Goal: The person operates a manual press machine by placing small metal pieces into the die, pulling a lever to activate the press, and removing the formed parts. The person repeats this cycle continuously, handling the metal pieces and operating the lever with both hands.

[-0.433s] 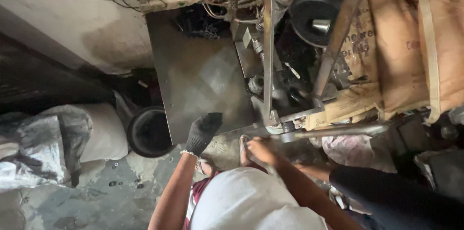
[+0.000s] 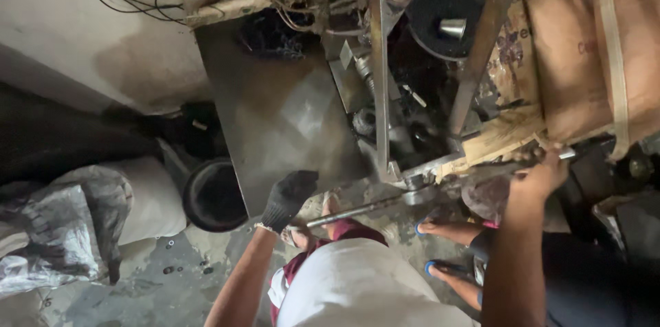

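At the lower corner of the metal frame [image 2: 379, 93], a long bar [image 2: 364, 210] sits on a fitting [image 2: 419, 196]. This looks like the levering step. The right hand [image 2: 546, 174] is out at arm's length, fist closed round a rod [image 2: 565, 154] by the sacks [image 2: 584, 45]. The gloved left hand [image 2: 289, 195] has its fingers together and curled, braced at the lower edge of the steel plate [image 2: 275, 107], just beside the bar's free end. The next move likely needs a steady pull and firm bracing, well clear of the co-worker's sandalled feet [image 2: 440, 229].

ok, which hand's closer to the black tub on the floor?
Left. The gloved left hand is just right of the black tub, at the edge of the steel sheet; the right hand grips a metal bar far to the right.
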